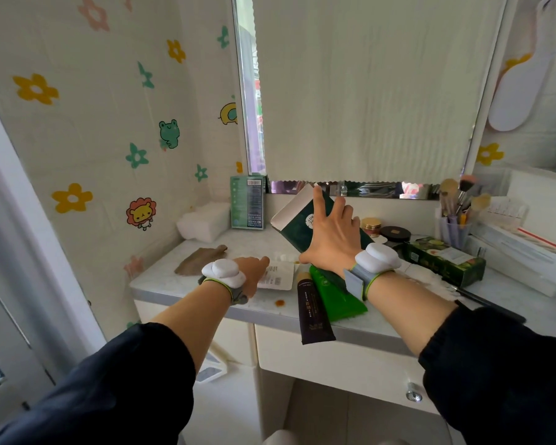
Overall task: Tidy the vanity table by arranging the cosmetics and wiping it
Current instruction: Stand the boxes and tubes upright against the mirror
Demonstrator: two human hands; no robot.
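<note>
One right hand (331,240) covering green box (293,234), label (309,219) half-hidden

Dark green flat box (297,231) — tilted, one corner raised, toward the back of the table (395,316). Black tube (312,308) lay lengthwise, its wide end overhanging the front edge and a green tube (337,297) touching it. White sachet (278,274) lay flat beside them. Teal box (247,202) stood upright at the rear. Brown cloth (201,260) — crumpled, at the left.
</note>
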